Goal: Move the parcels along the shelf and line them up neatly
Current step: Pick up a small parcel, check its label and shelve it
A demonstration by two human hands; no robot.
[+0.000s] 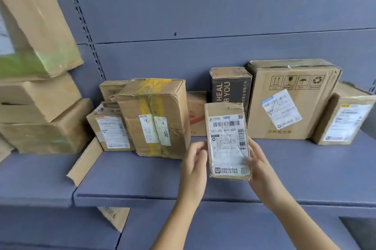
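A small parcel (226,140) is held upright above the front of the shelf (142,178), clear of its surface, with its printed label turned toward the camera. It is gripped by the right hand (258,160): the thumb is pressed on the lower right of the label, and the remaining fingers are hidden behind the carton. The left hand (193,160) is held at the parcel's left edge with its fingers curled. That spot is blurred, so whether the edge is pinched or only approached cannot be told.

Behind the parcel, a row of cartons is ranged along the grey back panel (203,15). A yellow-taped box (154,117) is set forward of the others, and a labelled box (110,129) is partly covered by its left side. Only the top of a rear box (110,90) is seen behind these two. A red-printed box (196,113) is mostly hidden between the taped box and the held parcel. The lettering on a dark box (230,87) is cut off by the parcel in front. Just beside it stands a large box (293,99), and a tilted box (343,119) is leaned at the far right.

At the left, stacked cartons (40,107) are cropped by the frame edge, and a cardboard strip (85,161) is wedged between two shelf boards. Most label text is too small to be read.
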